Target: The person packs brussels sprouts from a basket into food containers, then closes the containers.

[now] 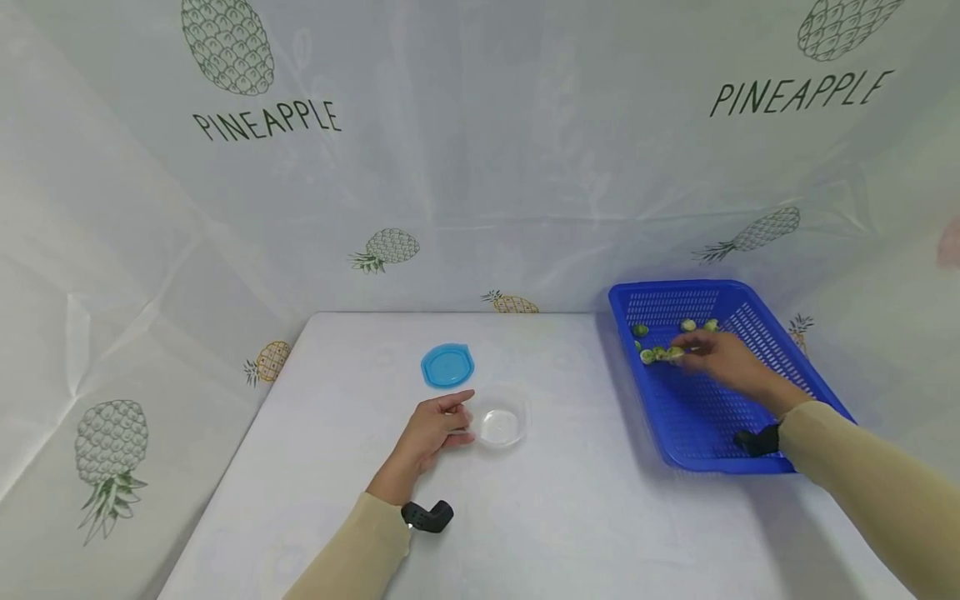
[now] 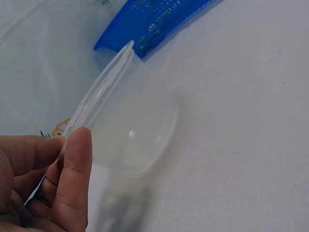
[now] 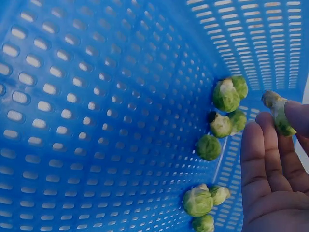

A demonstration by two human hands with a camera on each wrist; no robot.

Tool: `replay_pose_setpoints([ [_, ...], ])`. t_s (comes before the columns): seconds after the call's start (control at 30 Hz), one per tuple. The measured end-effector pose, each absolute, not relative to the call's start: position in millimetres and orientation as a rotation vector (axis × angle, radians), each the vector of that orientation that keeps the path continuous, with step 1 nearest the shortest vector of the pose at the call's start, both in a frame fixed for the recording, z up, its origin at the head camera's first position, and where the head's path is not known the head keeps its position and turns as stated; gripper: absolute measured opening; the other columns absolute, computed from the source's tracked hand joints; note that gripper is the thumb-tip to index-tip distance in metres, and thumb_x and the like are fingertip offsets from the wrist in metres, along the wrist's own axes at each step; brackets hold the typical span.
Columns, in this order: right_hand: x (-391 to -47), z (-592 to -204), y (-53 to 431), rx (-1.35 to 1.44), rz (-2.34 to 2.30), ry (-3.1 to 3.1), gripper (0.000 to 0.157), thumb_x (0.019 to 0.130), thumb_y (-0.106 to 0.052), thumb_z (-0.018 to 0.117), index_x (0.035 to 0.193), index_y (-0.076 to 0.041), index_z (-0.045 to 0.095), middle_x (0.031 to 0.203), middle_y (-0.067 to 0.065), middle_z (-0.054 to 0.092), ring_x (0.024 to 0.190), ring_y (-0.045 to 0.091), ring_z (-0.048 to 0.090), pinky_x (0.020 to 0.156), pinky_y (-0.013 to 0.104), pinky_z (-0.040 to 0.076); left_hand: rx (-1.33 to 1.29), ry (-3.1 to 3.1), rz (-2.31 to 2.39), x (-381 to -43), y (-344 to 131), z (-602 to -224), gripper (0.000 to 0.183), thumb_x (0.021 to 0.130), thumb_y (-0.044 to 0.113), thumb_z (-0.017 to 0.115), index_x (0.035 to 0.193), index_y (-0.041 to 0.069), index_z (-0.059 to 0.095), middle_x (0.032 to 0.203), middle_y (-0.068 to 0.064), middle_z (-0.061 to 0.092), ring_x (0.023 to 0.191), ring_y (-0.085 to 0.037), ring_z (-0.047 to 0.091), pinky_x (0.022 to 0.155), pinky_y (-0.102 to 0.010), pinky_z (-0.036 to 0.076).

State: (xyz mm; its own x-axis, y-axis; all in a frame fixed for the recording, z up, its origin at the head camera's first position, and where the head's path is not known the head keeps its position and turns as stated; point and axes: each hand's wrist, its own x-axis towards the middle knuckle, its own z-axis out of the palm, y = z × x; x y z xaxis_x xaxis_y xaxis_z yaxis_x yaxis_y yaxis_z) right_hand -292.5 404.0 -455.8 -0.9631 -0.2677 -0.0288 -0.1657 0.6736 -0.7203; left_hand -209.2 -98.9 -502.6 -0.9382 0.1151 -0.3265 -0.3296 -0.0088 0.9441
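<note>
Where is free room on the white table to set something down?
Free: white table between the clear plastic container and blue perforated plastic basket; also left of the light-blue plastic lid. Crowded: between lid, container and left hand.

Downward head view, 2 wrist close-ups
</note>
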Motion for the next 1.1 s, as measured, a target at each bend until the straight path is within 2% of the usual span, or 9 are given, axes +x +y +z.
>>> replay_pose_setpoints([
  [0.1,-291.0,-453.9,403.9,-0.355,-1.156,2.768,0.043,0.103,-0.023,0.069,0.139,0.002,0.064,0.133,0.027,0.067,0.108,0.038,0.073,0.09,0.042,0.061,-0.224,1.963,2.018,-209.5,-98.9,-501.4,0.049,0.099,-0.002,0.067,0.148,0.004,0.061,0.099,-0.004,0.054,0.083,-0.014,0.063,0.078,-0.028,0.066],
  [0.23,-288.5,-450.7,404.3,-0.315,-1.145,2.785,0.048,0.104,-0.034,0.069,0.14,-0.003,0.065,0.141,0.025,0.064,0.123,0.045,0.065,0.102,0.062,0.054,-0.225,1.958,2.02,-209.8,-99.3,-500.4,0.05,0.099,-0.002,0.067,0.148,0.004,0.06,0.099,-0.004,0.055,0.083,-0.014,0.064,0.078,-0.029,0.066],
  [0.4,-284.5,-442.1,402.5,-0.262,-1.189,2.783,0.051,0.103,-0.04,0.069,0.141,-0.007,0.063,0.151,0.025,0.055,0.127,0.045,0.061,0.105,0.069,0.048,-0.237,1.958,2.027,-211.0,-100.3,-501.6,0.049,0.099,-0.003,0.067,0.147,0.005,0.062,0.099,-0.004,0.055,0.082,-0.014,0.064,0.078,-0.029,0.067],
  [0.47,-283.1,-438.7,401.4,-0.258,-1.198,2.787,0.05,0.103,-0.04,0.069,0.141,-0.008,0.063,0.151,0.024,0.056,0.123,0.037,0.063,0.104,0.067,0.049,-0.245,1.959,2.027,-211.4,-100.6,-502.1,0.049,0.098,-0.004,0.067,0.147,0.005,0.063,0.099,-0.004,0.056,0.082,-0.013,0.064,0.078,-0.03,0.067],
  [0.57,-281.2,-434.6,400.3,-0.257,-1.207,2.783,0.049,0.103,-0.04,0.069,0.141,-0.008,0.063,0.146,0.021,0.06,0.114,0.018,0.065,0.103,0.062,0.052,-0.246,1.964,2.023,-211.5,-100.7,-502.2,0.049,0.098,-0.003,0.067,0.146,0.006,0.063,0.1,-0.004,0.056,0.082,-0.013,0.063,0.078,-0.03,0.067],
  [0.67,-280.2,-432.4,399.8,-0.254,-1.225,2.78,0.048,0.103,-0.039,0.069,0.14,-0.009,0.063,0.138,0.019,0.066,0.105,0.004,0.066,0.1,0.05,0.056,-0.237,1.963,2.022,-211.2,-100.5,-501.9,0.05,0.099,-0.003,0.067,0.147,0.005,0.061,0.099,-0.004,0.055,0.082,-0.013,0.063,0.078,-0.029,0.066],
  [0.8,-279.1,-430.2,398.3,-0.254,-1.242,2.781,0.047,0.103,-0.04,0.069,0.139,-0.01,0.063,0.131,0.016,0.07,0.102,0.005,0.069,0.09,0.027,0.056,-0.23,1.958,2.026,-210.2,-100.3,-501.3,0.05,0.099,-0.003,0.067,0.148,0.004,0.061,0.1,-0.004,0.055,0.084,-0.014,0.063,0.078,-0.029,0.066],
  [0.87,-278.4,-428.8,397.0,-0.259,-1.249,2.778,0.047,0.103,-0.039,0.069,0.139,-0.01,0.063,0.13,0.015,0.071,0.103,0.007,0.07,0.086,0.019,0.055,-0.232,1.954,2.027,-210.1,-100.3,-501.5,0.05,0.099,-0.003,0.067,0.148,0.004,0.061,0.1,-0.004,0.055,0.085,-0.016,0.064,0.079,-0.029,0.066],
  [1.1,-272.6,-419.8,390.1,-0.281,-1.272,2.777,0.047,0.104,-0.039,0.068,0.14,-0.01,0.063,0.127,0.013,0.073,0.1,0.005,0.071,0.084,0.02,0.055,-0.224,1.959,2.016,-210.2,-100.4,-503.6,0.049,0.1,-0.001,0.067,0.148,0.005,0.061,0.1,-0.005,0.055,0.084,-0.017,0.064,0.08,-0.03,0.066],
])
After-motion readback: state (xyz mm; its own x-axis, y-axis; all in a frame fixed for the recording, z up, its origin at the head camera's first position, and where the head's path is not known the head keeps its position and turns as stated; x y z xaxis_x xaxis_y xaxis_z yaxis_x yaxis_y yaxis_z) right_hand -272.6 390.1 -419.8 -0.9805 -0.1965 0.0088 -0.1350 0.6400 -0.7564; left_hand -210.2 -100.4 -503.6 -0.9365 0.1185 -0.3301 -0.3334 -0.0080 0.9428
